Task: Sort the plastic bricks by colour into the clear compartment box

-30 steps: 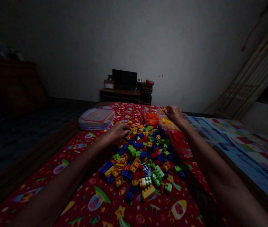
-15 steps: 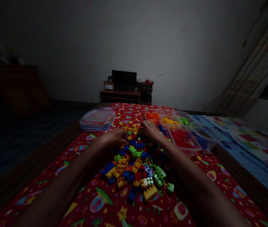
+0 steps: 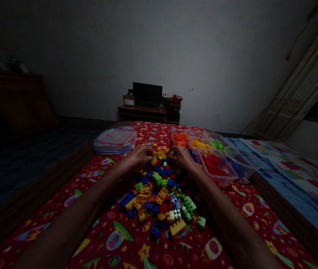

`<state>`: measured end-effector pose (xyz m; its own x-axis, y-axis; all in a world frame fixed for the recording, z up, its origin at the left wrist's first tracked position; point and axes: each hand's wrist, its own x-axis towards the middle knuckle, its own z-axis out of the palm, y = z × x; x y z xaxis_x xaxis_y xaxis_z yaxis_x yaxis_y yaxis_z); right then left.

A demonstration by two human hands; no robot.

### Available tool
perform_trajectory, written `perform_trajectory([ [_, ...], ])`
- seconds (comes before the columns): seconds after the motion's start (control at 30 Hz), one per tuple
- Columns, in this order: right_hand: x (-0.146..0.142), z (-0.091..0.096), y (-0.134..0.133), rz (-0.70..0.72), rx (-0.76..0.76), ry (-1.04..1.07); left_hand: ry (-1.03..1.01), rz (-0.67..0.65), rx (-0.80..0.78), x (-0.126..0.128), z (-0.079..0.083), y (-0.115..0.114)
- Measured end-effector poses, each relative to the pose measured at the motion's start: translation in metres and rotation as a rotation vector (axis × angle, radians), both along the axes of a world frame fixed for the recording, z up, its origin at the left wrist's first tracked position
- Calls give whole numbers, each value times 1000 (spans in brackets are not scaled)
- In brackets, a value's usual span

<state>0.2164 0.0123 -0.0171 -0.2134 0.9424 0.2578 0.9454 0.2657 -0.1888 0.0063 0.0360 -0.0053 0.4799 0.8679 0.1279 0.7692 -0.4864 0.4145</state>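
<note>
A heap of toy building blocks [image 3: 156, 179] in blue, yellow, green and red lies on a red patterned cloth [image 3: 114, 224]. At the heap's far left side is my left hand [image 3: 142, 155], its fingers curled and pressed together close to a yellow block [image 3: 153, 161]. Whether that block is in its fingertips is too dark to tell. My right hand [image 3: 180, 156] bends over the far right of the heap, close to several yellow blocks. Its fingers are pinched downward, and what they hold, if anything, is hidden.
On the right stand clear containers with sorted blocks: orange [image 3: 180, 139], yellow [image 3: 201, 143], green [image 3: 219, 145], red [image 3: 215, 165] and blue [image 3: 240, 169]. Stacked lids [image 3: 116, 141] lie at the left. A bed [image 3: 293, 168] adjoins the table's right side.
My left hand has shifted slightly up and right, away from the blue blocks toward the yellow ones. The right hand has moved slightly nearer, staying over the heap's far side.
</note>
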Motion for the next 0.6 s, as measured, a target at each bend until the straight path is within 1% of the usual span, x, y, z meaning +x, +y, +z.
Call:
perform_trajectory([
  [0.07, 1, 2, -5, -12, 32, 24, -48, 24, 13, 2, -2, 0],
  [0.13, 1, 6, -11, 16, 30, 47, -133, 42, 12, 4, -5, 1],
  [0.2, 0, 12, -17, 67, 21, 81, -263, 62, -24, 7, -10, 3],
  [0.3, -4, 18, -24, 169, 7, 134, -482, 76, -177, 12, -19, 4],
  [0.37, -6, 19, -26, 234, -12, 155, -621, 56, -293, 16, -24, 3],
  [0.43, -9, 18, -26, 271, -23, 164, -723, 42, -368, 19, -27, 1],
  [0.5, -10, 15, -26, 279, -27, 170, -768, 57, -405, 22, -28, -1],
  [0.6, -11, 10, -24, 276, -37, 187, -763, 110, -436, 26, -26, -4],
])
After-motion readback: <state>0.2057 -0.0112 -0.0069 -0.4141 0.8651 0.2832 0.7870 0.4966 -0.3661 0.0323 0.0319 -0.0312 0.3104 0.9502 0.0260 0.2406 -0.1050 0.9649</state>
